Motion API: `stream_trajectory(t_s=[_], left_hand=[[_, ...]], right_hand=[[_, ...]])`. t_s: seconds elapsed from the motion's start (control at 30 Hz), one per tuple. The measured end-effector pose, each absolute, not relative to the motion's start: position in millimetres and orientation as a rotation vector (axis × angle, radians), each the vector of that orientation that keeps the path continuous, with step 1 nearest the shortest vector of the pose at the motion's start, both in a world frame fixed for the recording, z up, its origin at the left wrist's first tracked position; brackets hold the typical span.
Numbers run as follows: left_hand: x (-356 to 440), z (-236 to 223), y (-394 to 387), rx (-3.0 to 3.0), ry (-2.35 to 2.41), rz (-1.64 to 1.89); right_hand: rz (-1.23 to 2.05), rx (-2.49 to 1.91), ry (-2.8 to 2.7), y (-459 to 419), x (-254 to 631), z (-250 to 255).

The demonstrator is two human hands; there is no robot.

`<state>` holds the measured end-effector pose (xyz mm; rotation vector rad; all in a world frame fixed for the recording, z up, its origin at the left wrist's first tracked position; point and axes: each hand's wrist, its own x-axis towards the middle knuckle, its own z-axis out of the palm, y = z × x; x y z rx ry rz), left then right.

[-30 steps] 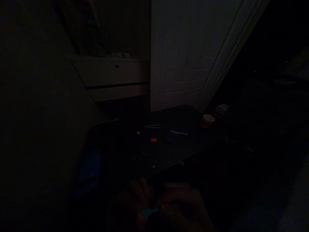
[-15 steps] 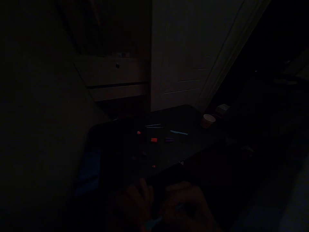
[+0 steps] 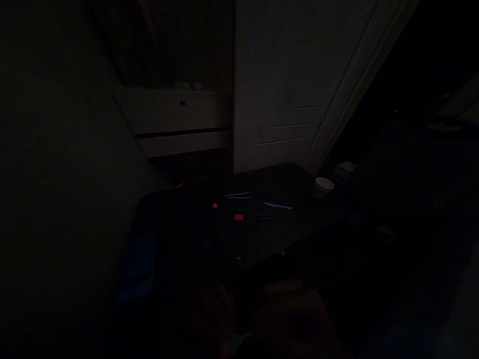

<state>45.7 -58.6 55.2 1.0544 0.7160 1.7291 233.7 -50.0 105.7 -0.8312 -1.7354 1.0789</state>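
Teal tool (image 3: pixel 239 340), slim in the part that shows, is between the two hands close to the viewer, its visible length slanting from near left towards the fingers of the right hand (image 3: pixel 295 314). Those fingers are curled closed around its right end, gripping it. The left hand (image 3: pixel 209 314) is bunched just beside the other end, where a dim orange piece (image 3: pixel 224 347) shows. It is so dark there that I cannot tell whether the left fingers pinch that piece or only touch it.

To do this step well, I would make the left hand the steady one and let the right hand do the moving. Bracing the hands lightly against each other should calm the tool's tip, and short, gentle strokes look wiser than force, since hard pressure could push so small a piece out of place. Work well over the dark table (image 3: pixel 284 180): its edge slants past on the right, and a dropped piece could go over it. More light would help most.

On the table lies a red block (image 3: pixel 238 218), with purple pieces (image 3: pixel 263 219) just to its right. A blue knife-shaped tool (image 3: pixel 277 205) lies farther right, and thin pale prongs (image 3: pixel 239 198) lie on the far side. A cup (image 3: pixel 322 188) stands at the far right, well apart from both hands.
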Motion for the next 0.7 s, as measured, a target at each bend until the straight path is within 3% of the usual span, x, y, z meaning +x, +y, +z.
stream_trajectory(t_s=[0.4,0.7], left_hand=[[44.4,62.4,-57.4,1.171,0.902,1.649],[48.2,70.7,-57.3,1.162,0.955,1.627]], right_hand=[[0.988,-1.068,-1.566,-66.4,236.6,103.1],[1.069,-0.921,-1.725,-54.6,232.0,99.1]])
